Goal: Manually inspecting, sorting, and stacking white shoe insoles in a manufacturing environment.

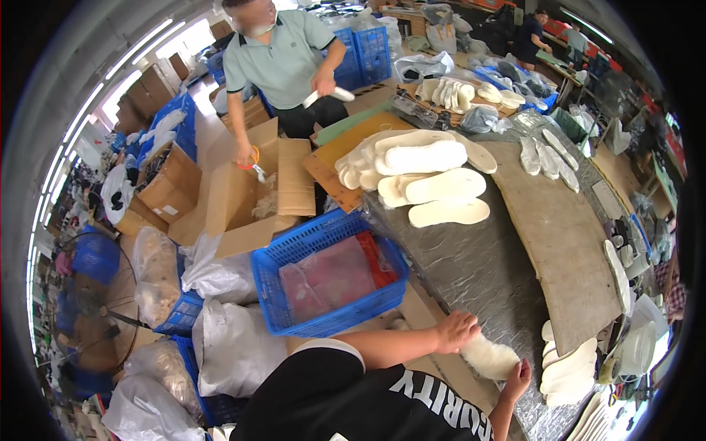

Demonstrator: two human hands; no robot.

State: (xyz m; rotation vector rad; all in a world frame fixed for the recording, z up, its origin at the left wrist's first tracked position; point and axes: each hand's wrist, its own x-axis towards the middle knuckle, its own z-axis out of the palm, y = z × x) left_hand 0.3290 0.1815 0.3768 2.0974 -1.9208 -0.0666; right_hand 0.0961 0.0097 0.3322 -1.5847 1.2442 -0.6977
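A fluffy cream insole [488, 358] is stretched between my two hands above the dark, plastic-covered table [471, 264]. My left hand [457, 331] has its fingers closed on one end. At the other end, my right hand [519, 379] pinches the edge between thumb and fingers. Close by my right hand lies a stack of cream insoles [570, 371]. Farther up the table sits a larger pile of cream insoles [441, 186], several of them overlapping.
A blue plastic crate [331, 321] holding pink and red sheets stands left of the table. Beyond it, a co-worker [283, 59] holds orange-handled scissors [254, 163] and a pale insole over an open cardboard box [243, 195]. A brown board [559, 242] lies across the table.
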